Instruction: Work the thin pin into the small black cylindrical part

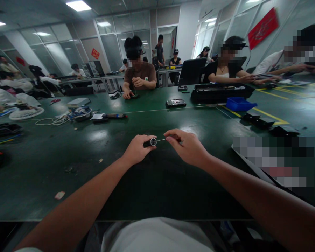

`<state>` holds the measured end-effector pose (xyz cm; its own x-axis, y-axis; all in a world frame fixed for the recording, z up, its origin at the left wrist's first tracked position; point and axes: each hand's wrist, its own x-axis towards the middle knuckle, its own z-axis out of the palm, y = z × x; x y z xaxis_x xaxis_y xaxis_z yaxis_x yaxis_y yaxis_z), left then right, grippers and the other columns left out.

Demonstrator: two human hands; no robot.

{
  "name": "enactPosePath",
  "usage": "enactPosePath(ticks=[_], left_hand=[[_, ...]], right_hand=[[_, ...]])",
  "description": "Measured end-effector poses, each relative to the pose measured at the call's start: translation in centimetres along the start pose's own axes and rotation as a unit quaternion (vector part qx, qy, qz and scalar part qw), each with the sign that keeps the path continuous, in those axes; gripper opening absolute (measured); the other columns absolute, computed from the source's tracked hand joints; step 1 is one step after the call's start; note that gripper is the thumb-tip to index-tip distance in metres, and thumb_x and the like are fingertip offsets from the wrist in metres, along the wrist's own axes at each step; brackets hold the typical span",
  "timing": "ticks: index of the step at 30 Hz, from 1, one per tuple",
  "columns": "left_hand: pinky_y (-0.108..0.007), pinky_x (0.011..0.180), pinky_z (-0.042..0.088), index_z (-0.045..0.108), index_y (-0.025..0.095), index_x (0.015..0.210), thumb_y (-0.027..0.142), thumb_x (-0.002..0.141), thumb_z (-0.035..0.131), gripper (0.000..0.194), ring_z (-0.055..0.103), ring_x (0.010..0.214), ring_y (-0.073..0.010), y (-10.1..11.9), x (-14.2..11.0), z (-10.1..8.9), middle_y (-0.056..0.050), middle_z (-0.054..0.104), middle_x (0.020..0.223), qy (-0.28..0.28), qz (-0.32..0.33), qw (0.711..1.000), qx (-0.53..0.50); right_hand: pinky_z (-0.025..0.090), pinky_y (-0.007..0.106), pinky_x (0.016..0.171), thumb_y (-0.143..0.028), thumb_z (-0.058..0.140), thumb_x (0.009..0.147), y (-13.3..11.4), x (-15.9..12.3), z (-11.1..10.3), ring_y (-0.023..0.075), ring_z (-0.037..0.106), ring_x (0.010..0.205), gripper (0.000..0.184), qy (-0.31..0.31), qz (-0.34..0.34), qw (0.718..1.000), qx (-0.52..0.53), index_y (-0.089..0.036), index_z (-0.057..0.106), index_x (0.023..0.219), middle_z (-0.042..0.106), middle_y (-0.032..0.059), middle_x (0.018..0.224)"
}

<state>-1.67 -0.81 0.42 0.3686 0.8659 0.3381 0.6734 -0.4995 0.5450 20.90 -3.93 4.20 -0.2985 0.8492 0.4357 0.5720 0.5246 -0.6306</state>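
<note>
My left hand (pixel 137 148) is closed around a small dark cylinder with a silver round end (pixel 152 141), held just above the green table (pixel 94 154). My right hand (pixel 186 147) pinches a thin metal pin or wire (pixel 161 140) whose tip points at the silver end of the cylinder. The two hands are almost touching, in the middle of the table in front of me.
A black device (pixel 175 103) lies further back, a blue bin (pixel 240 104) and black trays (pixel 220 91) to the right, cables and tools (pixel 78 114) to the left. Other people sit across the table and at the right. A blurred-out object (pixel 273 161) lies at my right.
</note>
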Motion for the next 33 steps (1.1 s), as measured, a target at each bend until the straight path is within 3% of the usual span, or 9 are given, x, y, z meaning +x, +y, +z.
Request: enactPosePath(ticks=[8, 15, 23, 25, 29, 33], left_hand=[[-0.043, 0.099, 0.045, 0.070, 0.028, 0.118, 0.025, 0.082, 0.074, 0.037, 0.063, 0.102, -0.0237, 0.0, 0.0, -0.2, -0.003, 0.072, 0.110, 0.024, -0.005, 1.000, -0.003], [-0.044, 0.099, 0.044, 0.070, 0.029, 0.116, 0.025, 0.081, 0.076, 0.036, 0.063, 0.099, -0.0228, 0.4, -0.1, 0.0, -0.001, 0.073, 0.108, 0.002, -0.011, 1.000, 0.010], [-0.041, 0.096, 0.044, 0.070, 0.028, 0.116, 0.023, 0.081, 0.077, 0.037, 0.064, 0.100, -0.0223, 0.3, 0.0, -0.1, -0.001, 0.073, 0.107, 0.014, -0.011, 1.000, 0.003], [-0.040, 0.096, 0.045, 0.070, 0.028, 0.116, 0.022, 0.081, 0.076, 0.037, 0.064, 0.100, -0.0222, 0.3, 0.0, -0.2, -0.002, 0.073, 0.107, 0.020, -0.009, 1.000, -0.003], [-0.042, 0.098, 0.044, 0.071, 0.029, 0.115, 0.024, 0.081, 0.076, 0.035, 0.064, 0.098, -0.0220, 0.3, 0.0, -0.1, -0.001, 0.073, 0.105, 0.018, -0.008, 1.000, -0.002], [-0.046, 0.102, 0.042, 0.071, 0.030, 0.116, 0.025, 0.081, 0.077, 0.036, 0.063, 0.098, -0.0223, 0.3, -0.1, 0.1, 0.000, 0.073, 0.106, 0.014, -0.011, 1.000, 0.003]], right_hand=[[0.047, 0.032, 0.073, -0.020, 0.051, 0.093, -0.1, -0.1, 0.0, 0.0194, 0.066, 0.084, 0.021, -0.018, -0.031, 0.999, -0.017, -0.019, 0.069, 0.104, 0.073, 0.0066, 0.097], [0.037, 0.028, 0.056, -0.036, 0.045, 0.100, 0.2, 0.1, 0.0, 0.0146, 0.056, 0.057, 0.031, -0.017, 0.017, 0.999, -0.022, -0.018, 0.069, 0.105, 0.064, 0.0001, 0.066], [0.045, 0.029, 0.073, -0.020, 0.046, 0.098, 0.2, -0.1, 0.0, 0.0176, 0.065, 0.084, 0.031, -0.033, -0.056, 0.998, -0.020, -0.019, 0.066, 0.121, 0.073, 0.0067, 0.101], [0.046, 0.030, 0.073, -0.021, 0.046, 0.098, 0.2, -0.1, 0.1, 0.0182, 0.066, 0.086, 0.031, -0.033, -0.055, 0.998, -0.019, -0.019, 0.066, 0.121, 0.073, 0.0067, 0.101], [0.043, 0.030, 0.064, -0.033, 0.045, 0.100, 0.5, 0.1, 0.0, 0.0179, 0.064, 0.071, 0.031, -0.020, -0.007, 1.000, -0.019, -0.020, 0.068, 0.118, 0.072, 0.0033, 0.082], [0.043, 0.031, 0.066, -0.036, 0.043, 0.102, 0.8, 0.3, 0.0, 0.0184, 0.065, 0.073, 0.033, 0.002, -0.002, 1.000, -0.024, -0.021, 0.072, 0.110, 0.075, 0.0045, 0.091]])
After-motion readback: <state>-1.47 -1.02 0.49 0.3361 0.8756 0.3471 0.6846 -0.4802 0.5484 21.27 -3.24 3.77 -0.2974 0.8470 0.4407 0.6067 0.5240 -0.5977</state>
